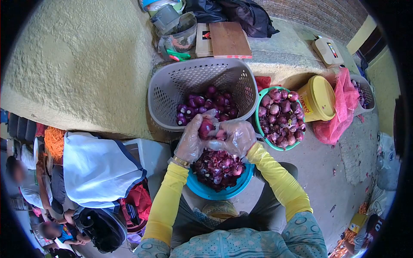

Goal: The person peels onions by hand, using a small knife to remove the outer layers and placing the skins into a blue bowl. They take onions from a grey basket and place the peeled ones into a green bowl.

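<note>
My left hand [190,144], in a clear plastic glove, is closed around a red onion [206,129]. Close beside it, my gloved right hand [238,136] has its fingers curled against the onion's right side; whatever is between them is hard to make out. Both hands are above a blue basin [247,180] of purple onion skins [219,170]. Just beyond them, peeled purple onions [208,103] lie in a grey perforated basket [161,103]. Unpeeled onions [279,112] fill a green-rimmed bowl [258,122] to the right.
A yellow bucket [322,99] with a lid and a pink mesh bag [333,124] stand at the right. Scissors [178,55], tubs and a brown board [230,39] lie behind the basket. White cloth [99,170] is at the left. Other people appear at the far edges.
</note>
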A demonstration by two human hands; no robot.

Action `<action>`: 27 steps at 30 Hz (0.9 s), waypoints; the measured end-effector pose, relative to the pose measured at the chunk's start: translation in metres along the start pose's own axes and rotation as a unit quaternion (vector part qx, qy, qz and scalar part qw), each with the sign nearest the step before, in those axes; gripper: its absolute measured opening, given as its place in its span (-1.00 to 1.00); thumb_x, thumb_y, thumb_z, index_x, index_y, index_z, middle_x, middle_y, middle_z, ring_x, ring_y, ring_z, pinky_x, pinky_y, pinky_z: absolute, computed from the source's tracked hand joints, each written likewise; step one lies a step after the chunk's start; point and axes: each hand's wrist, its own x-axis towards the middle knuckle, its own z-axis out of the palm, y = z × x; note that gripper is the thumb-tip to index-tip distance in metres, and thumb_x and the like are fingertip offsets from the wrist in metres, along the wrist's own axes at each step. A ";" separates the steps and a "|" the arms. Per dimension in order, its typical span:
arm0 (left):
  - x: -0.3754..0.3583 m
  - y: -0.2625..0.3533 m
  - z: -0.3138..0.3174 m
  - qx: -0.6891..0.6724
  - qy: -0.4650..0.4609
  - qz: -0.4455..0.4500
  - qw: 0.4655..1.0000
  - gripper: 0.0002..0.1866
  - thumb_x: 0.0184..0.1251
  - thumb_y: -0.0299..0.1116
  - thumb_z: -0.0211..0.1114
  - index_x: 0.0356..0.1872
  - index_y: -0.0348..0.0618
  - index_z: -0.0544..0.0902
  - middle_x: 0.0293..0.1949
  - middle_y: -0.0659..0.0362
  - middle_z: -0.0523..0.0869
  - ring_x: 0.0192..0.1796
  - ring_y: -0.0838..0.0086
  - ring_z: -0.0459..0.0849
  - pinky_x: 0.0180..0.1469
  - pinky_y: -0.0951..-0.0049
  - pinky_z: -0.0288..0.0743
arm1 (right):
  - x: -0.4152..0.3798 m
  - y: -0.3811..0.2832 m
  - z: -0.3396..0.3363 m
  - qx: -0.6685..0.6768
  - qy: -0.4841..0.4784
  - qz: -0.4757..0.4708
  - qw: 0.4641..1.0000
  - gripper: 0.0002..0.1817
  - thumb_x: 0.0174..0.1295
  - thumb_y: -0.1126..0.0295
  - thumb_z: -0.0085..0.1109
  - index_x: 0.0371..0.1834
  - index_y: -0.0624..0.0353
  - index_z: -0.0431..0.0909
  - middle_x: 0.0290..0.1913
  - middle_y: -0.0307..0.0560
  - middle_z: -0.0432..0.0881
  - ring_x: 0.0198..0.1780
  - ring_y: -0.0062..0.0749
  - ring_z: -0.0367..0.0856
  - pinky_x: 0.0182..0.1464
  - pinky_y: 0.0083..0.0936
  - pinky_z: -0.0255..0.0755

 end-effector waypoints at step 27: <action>0.001 -0.008 -0.001 0.029 0.016 0.004 0.999 -0.55 0.68 0.09 0.06 0.10 -0.13 0.55 -0.08 0.23 0.60 0.00 0.48 0.68 0.02 0.41 0.67 | -0.002 -0.004 -0.004 0.032 0.019 0.028 0.999 -0.53 0.27 -0.19 0.32 -0.25 0.01 0.77 -0.43 0.04 0.74 -0.35 0.09 0.75 -0.25 -0.06 0.60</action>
